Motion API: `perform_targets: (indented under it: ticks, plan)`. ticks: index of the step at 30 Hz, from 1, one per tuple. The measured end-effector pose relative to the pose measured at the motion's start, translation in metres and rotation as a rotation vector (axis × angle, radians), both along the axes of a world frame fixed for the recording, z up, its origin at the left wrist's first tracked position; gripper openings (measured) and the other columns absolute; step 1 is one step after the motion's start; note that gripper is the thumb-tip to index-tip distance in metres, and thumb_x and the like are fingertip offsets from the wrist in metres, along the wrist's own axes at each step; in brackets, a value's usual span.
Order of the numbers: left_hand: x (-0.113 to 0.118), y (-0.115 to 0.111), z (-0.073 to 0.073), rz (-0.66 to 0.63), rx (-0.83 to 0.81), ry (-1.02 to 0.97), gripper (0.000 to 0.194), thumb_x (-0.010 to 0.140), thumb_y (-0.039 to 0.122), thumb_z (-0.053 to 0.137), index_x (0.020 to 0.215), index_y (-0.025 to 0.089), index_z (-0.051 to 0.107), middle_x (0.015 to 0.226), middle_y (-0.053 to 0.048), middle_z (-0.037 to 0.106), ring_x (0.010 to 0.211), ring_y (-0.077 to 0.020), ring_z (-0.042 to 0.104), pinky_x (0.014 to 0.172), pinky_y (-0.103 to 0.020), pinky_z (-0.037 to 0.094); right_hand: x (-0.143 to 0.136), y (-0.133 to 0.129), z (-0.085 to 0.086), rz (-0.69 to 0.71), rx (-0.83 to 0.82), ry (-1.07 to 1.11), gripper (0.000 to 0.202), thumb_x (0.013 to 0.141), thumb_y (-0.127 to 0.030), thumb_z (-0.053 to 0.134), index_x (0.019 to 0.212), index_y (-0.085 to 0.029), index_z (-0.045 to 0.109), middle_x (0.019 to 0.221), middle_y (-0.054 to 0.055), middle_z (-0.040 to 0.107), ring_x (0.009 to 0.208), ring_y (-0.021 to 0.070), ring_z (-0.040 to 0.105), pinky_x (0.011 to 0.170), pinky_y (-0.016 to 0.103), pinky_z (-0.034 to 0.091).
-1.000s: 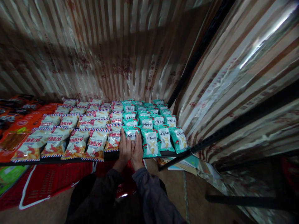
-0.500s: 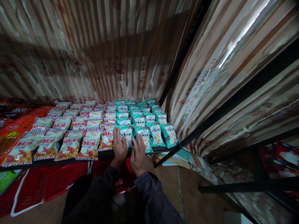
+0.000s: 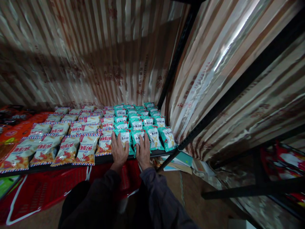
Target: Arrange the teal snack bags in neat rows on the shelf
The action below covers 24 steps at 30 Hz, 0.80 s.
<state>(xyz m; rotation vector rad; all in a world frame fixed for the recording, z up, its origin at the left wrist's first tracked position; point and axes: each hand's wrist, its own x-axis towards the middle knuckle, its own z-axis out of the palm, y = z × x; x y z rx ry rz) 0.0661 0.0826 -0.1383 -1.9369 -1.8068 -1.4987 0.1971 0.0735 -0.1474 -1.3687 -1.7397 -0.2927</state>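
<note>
Rows of teal-and-white snack bags (image 3: pixel 154 137) stand at the right end of a shelf (image 3: pixel 102 158). My left hand (image 3: pixel 119 152) rests with spread fingers over the left part of a front teal bag (image 3: pixel 125 136), beside a red-and-white snack bag (image 3: pixel 104 141). Over the neighbouring teal bag (image 3: pixel 138 135) lies my right hand (image 3: pixel 144 152), its fingers stretched forward and covering part of the print. Neither hand is closed around a bag. Palms and fingertips are partly hidden from this angle.
Several white snack bags with red print (image 3: pixel 66 148) fill the shelf to the left, beyond them orange packets (image 3: pixel 17 128). Below hangs or stands a red basket (image 3: pixel 47 184). A black metal post (image 3: pixel 178 57) and slanting bar (image 3: pixel 205 124) border the right side.
My right hand has shifted off the front of its bag, with fingers now further over it. My left hand's fingers have spread wider. The view has moved slightly to the right.
</note>
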Motion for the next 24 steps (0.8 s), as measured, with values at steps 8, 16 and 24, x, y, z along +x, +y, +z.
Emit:
perform_targets:
  ticks: [8, 16, 24]
  plan:
    - [-0.001, 0.010, -0.008, -0.055, 0.089, -0.024, 0.052, 0.091, 0.032, 0.047, 0.138, 0.012, 0.037, 0.154, -0.021, 0.014, 0.142, -0.0315, 0.017, 0.109, -0.050, 0.030, -0.001, 0.018, 0.000, -0.074, -0.008, 0.032, 0.044, 0.097, -0.025, 0.032, 0.141, -0.018, 0.036, 0.151, 0.016, 0.025, 0.140, 0.0275, 0.022, 0.104, 0.051, 0.036]
    - [0.005, -0.002, 0.002, 0.067, 0.011, 0.016, 0.052, 0.088, 0.030, 0.047, 0.137, 0.011, 0.040, 0.154, -0.020, 0.017, 0.141, -0.0289, 0.023, 0.108, -0.043, 0.036, 0.005, 0.015, -0.004, -0.057, 0.125, 0.028, 0.051, 0.090, -0.039, 0.050, 0.136, -0.016, 0.044, 0.144, 0.022, 0.037, 0.129, 0.0358, 0.041, 0.095, 0.054, 0.041]
    - [0.000, 0.008, 0.002, 0.132, -0.047, 0.006, 0.053, 0.089, 0.032, 0.046, 0.137, 0.013, 0.040, 0.154, -0.017, 0.016, 0.140, -0.0293, 0.023, 0.108, -0.044, 0.035, -0.004, 0.034, -0.004, -0.023, 0.123, 0.136, 0.053, 0.092, -0.037, 0.044, 0.138, -0.011, 0.041, 0.142, 0.027, 0.036, 0.133, 0.0392, 0.034, 0.097, 0.061, 0.035]
